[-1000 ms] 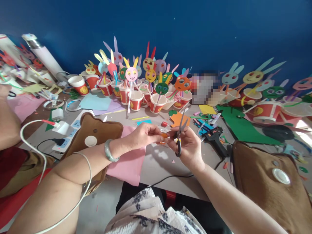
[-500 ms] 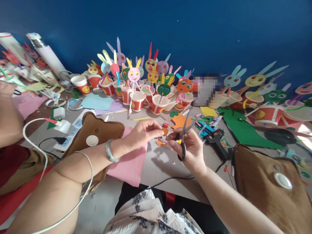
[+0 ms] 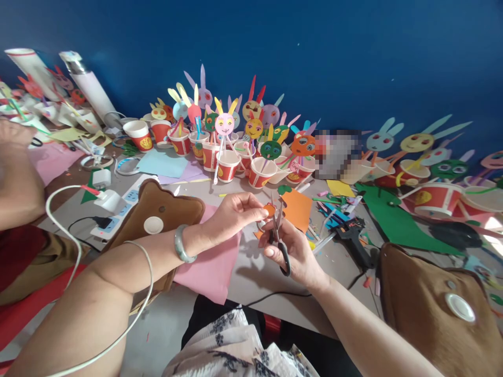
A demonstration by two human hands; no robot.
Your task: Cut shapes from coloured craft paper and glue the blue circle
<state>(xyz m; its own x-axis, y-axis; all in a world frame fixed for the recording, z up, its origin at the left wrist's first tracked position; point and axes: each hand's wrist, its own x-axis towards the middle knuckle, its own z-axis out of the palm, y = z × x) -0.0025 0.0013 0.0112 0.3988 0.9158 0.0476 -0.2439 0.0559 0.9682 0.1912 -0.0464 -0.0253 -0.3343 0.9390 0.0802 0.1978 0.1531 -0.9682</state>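
My left hand (image 3: 239, 214) pinches a small orange piece of paper (image 3: 269, 209) between thumb and fingertips. My right hand (image 3: 298, 251) is closed on a pair of scissors (image 3: 283, 256) with black handles, fingers through the loops. The blades point up and away from me and lie beside the orange piece, only slightly apart. A pink sheet of paper (image 3: 212, 267) lies on the table beneath my left wrist. Behind the scissors is a larger sheet of orange paper (image 3: 297, 209).
Paper cups (image 3: 228, 166) with paper rabbit heads stand in rows along the blue wall. At the right lie a glue gun (image 3: 356, 243), a green sheet (image 3: 408, 222) and a brown pouch (image 3: 428, 293). A power strip (image 3: 113, 220) sits left; another person's arm (image 3: 19, 173) reaches in there.
The scissors have swung from the right of the orange piece to beside it, and their blades have come closer together. My left hand keeps its pinch. The view has shifted slightly.
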